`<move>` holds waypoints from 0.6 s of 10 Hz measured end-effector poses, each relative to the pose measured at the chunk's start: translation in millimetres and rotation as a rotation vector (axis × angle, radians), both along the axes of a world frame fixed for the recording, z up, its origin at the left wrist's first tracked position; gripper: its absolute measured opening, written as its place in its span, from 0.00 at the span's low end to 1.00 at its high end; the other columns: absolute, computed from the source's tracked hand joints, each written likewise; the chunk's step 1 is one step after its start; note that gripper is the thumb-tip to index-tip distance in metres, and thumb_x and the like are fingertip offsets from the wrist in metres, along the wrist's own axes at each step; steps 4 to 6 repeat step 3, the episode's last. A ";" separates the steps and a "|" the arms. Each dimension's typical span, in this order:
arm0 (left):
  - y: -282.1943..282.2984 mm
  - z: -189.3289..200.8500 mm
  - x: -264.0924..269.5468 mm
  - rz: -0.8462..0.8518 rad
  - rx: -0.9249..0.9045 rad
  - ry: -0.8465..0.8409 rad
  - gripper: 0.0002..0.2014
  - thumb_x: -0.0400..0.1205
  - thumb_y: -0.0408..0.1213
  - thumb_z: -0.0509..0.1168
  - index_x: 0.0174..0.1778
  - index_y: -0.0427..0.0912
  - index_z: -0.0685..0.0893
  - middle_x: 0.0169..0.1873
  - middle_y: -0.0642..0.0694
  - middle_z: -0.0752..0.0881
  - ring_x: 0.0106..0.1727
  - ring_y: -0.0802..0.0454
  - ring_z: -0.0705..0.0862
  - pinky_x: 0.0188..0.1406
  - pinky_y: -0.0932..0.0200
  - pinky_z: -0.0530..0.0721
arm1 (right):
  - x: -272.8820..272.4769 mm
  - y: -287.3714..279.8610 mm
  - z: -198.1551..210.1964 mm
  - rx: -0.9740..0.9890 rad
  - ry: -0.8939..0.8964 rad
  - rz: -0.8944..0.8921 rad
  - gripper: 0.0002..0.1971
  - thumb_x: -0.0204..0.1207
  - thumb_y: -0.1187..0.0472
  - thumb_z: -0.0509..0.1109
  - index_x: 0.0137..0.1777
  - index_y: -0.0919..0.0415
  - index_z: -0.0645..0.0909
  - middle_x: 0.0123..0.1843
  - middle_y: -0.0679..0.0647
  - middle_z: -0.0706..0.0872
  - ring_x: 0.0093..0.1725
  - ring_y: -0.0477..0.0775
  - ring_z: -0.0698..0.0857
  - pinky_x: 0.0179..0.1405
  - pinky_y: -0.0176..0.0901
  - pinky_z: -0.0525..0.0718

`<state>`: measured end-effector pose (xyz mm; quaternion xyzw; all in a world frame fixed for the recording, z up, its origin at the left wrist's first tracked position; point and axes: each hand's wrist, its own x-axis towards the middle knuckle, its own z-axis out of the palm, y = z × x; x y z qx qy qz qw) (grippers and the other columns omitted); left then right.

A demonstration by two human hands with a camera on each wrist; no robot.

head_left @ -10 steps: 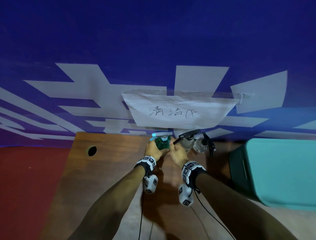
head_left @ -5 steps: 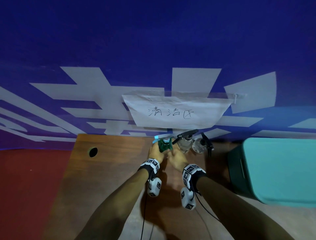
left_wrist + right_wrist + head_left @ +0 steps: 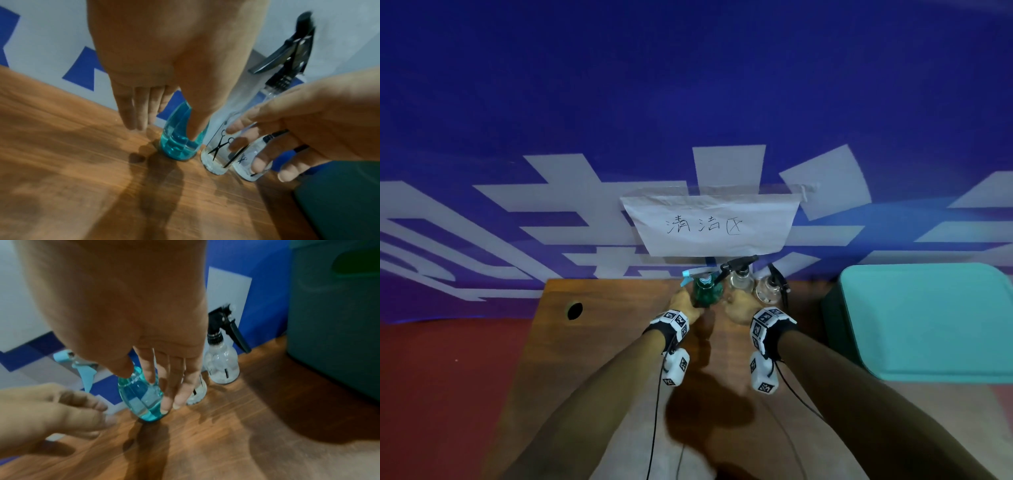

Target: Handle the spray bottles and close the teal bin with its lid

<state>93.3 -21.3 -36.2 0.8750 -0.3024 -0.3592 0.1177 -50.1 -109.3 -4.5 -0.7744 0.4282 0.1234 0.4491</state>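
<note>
Three spray bottles stand in a row at the table's back edge: a teal bottle (image 3: 704, 292) with a light-blue trigger, then two clear bottles (image 3: 740, 281) (image 3: 767, 290) with black triggers. My left hand (image 3: 683, 302) is just left of the teal bottle (image 3: 179, 146), its fingers (image 3: 139, 113) straight and beside it, the thumb (image 3: 195, 126) against its front. My right hand (image 3: 738, 305) hovers before the first clear bottle (image 3: 218, 152), fingers (image 3: 174, 392) straight and holding nothing. The teal bin (image 3: 832, 322) stands at the right with its lid (image 3: 928, 318) lying on top.
The wooden table (image 3: 619, 342) has a round cable hole (image 3: 574, 310) at its back left. A blue and grey wall with a taped paper sign (image 3: 714, 226) rises right behind the bottles. Red floor lies to the left.
Both hands were cupped close around the teal bottle; now they have drawn apart, the right hand shifting right toward the clear bottles. The bottles stand where they were.
</note>
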 end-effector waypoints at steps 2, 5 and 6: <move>12.7 42.3 -2.5 -0.062 0.021 -0.116 0.12 0.78 0.43 0.71 0.54 0.41 0.87 0.47 0.43 0.89 0.41 0.46 0.85 0.34 0.58 0.81 | -31.0 -0.9 49.4 -0.085 0.043 0.104 0.14 0.88 0.57 0.60 0.44 0.60 0.82 0.44 0.57 0.85 0.42 0.55 0.83 0.33 0.42 0.78; 21.2 77.1 -9.8 -0.093 -0.036 -0.160 0.15 0.78 0.43 0.71 0.57 0.40 0.83 0.49 0.45 0.87 0.49 0.43 0.86 0.46 0.54 0.84 | -52.6 -5.1 77.0 -0.173 -0.028 0.096 0.15 0.85 0.57 0.60 0.46 0.66 0.85 0.46 0.62 0.90 0.45 0.61 0.88 0.44 0.48 0.86; 21.2 77.1 -9.8 -0.093 -0.036 -0.160 0.15 0.78 0.43 0.71 0.57 0.40 0.83 0.49 0.45 0.87 0.49 0.43 0.86 0.46 0.54 0.84 | -52.6 -5.1 77.0 -0.173 -0.028 0.096 0.15 0.85 0.57 0.60 0.46 0.66 0.85 0.46 0.62 0.90 0.45 0.61 0.88 0.44 0.48 0.86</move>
